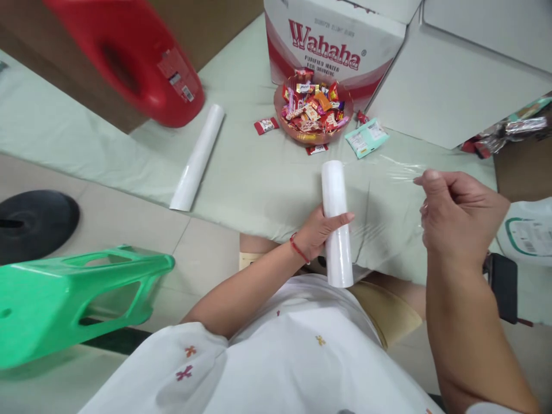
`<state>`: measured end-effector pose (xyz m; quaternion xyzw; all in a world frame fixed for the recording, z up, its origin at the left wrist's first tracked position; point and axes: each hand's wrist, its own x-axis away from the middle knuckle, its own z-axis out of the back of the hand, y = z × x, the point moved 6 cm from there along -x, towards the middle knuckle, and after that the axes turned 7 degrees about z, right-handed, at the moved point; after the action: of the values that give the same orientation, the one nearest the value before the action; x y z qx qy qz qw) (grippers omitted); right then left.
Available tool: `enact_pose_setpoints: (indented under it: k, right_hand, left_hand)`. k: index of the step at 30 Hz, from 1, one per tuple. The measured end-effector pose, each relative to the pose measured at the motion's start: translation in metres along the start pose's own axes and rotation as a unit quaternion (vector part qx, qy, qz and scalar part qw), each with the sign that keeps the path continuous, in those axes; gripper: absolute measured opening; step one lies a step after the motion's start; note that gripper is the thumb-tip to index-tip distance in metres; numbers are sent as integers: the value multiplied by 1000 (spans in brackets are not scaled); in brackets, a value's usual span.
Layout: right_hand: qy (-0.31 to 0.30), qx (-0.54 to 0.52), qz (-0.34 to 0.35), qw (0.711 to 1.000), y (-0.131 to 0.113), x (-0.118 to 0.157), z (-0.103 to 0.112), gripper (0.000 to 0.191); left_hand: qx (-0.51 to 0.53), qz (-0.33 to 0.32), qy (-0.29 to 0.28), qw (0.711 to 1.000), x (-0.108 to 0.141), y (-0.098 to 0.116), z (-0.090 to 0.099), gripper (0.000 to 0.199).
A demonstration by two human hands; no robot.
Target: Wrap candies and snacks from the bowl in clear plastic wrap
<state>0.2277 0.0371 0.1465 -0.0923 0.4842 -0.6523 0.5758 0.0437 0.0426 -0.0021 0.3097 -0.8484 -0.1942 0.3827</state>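
Observation:
My left hand (318,231) is closed around a white roll of cling film (336,207), held nearly upright in front of my lap at the table's front edge. From the roll a thin clear sheet of film (379,221) stretches to the right. Its far end is pinched in my right hand (457,207), fingers curled and thumb on top, over the right part of the table. Farther left on the table lies a second white roll (198,158), untouched and slanted.
Behind the rolls stands a pink glass bowl (280,118) of wrapped candies, a mint-green packet (367,138) beside it. A Wahaha carton (328,43) and a red jug (142,63) stand farther back. A black phone-like object (503,287) lies right; a green stool (38,305) lies left.

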Motion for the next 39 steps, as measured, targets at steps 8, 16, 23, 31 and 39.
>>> enact_pose_setpoints:
  k: [8,16,23,31,39]
  right_hand:
    - [49,-115,-166,978,72,10,-6,24]
    - [52,-114,-134,983,49,12,4,28]
    - [100,-42,-93,990,51,15,26,35]
    - [111,-57,-122,985,67,26,32,32]
    - [129,-49,-134,981,85,31,48,29]
  left_hand:
    - [27,-21,25,999,31,29,49,51]
    - [14,11,50,999,37,24,63,66]
    - [-46,-42,71,996,44,43,64,54]
    - [-52,-17,124,991,43,35,73,67]
    - [-31,-15,77,996,44,43,76,47]
